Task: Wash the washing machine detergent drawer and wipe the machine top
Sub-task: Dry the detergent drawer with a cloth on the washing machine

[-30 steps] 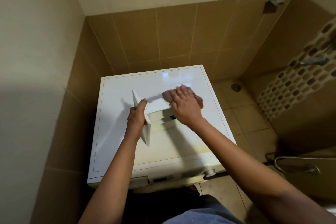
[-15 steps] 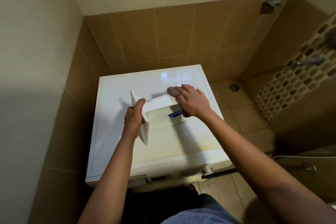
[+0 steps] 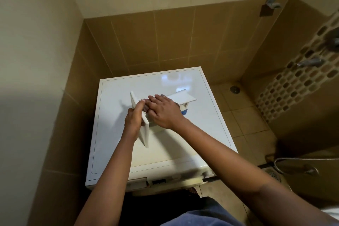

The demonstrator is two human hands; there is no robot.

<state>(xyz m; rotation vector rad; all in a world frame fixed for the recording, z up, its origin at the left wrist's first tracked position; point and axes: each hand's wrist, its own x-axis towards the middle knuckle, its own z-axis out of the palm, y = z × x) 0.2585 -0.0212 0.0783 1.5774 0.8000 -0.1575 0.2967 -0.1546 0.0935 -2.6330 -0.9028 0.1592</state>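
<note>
The white detergent drawer (image 3: 183, 97) is held just above the white washing machine top (image 3: 201, 124), its front panel on the left and its back end pointing right. My left hand (image 3: 133, 119) grips the front panel, thumb on the near face. My right hand (image 3: 163, 112) lies flat over the drawer body right beside the panel, fingers straight, pressing a dark pinkish cloth (image 3: 145, 107) that barely shows under the fingers. A blue insert (image 3: 184, 112) shows inside the drawer.
The machine stands in a tiled corner, with walls close on the left and behind. To its right lie the tiled floor with a round drain (image 3: 234, 89), a wall tap (image 3: 310, 62) and a hose (image 3: 293, 159). The empty drawer slot (image 3: 159, 181) is on the machine's front.
My right hand has slid left with the cloth along the drawer, from its far end to the front panel, uncovering the back end. My left hand keeps its grip.
</note>
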